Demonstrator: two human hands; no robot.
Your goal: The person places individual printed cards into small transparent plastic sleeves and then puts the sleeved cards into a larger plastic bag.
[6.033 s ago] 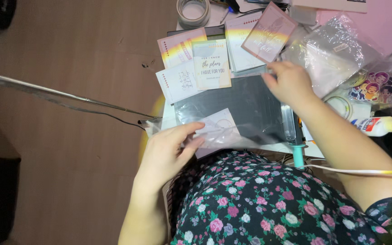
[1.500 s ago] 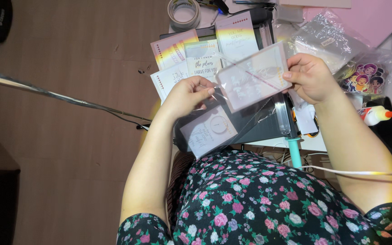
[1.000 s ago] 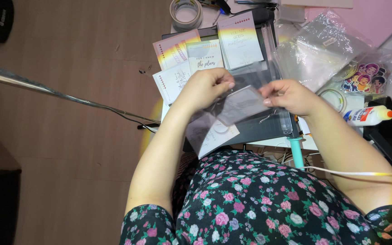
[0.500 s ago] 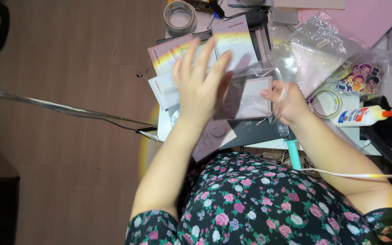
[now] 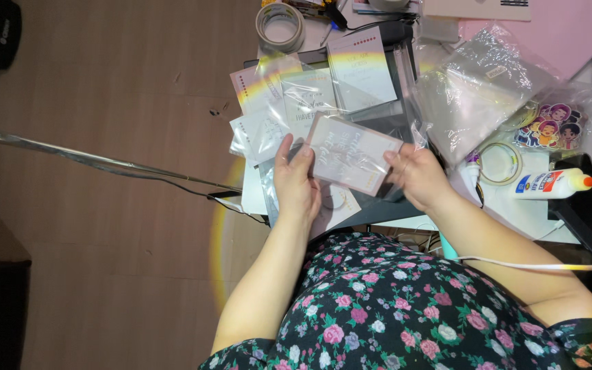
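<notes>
A pale pink printed card point(image 5: 351, 153) sits inside a clear plastic sleeve point(image 5: 289, 109), held up over the dark cutting mat point(image 5: 378, 205). My left hand point(image 5: 296, 181) pinches the card's left edge through the sleeve. My right hand point(image 5: 412, 175) grips its right edge. The sleeve's loose end spreads up and left over other printed cards point(image 5: 361, 65) lying on the mat. A small white card point(image 5: 337, 202) lies under my left hand.
A pile of clear bags point(image 5: 477, 89), a sticker pack point(image 5: 553, 127), a white glue bottle point(image 5: 556, 183), a tape ring point(image 5: 498, 163) and a bigger tape roll point(image 5: 280, 24) lie around. A metal rod point(image 5: 90, 161) crosses the wooden floor at left.
My left hand came down from a spread, raised pose to pinch the card's left edge. The card now sits tilted in the sleeve between both hands, lower over the mat.
</notes>
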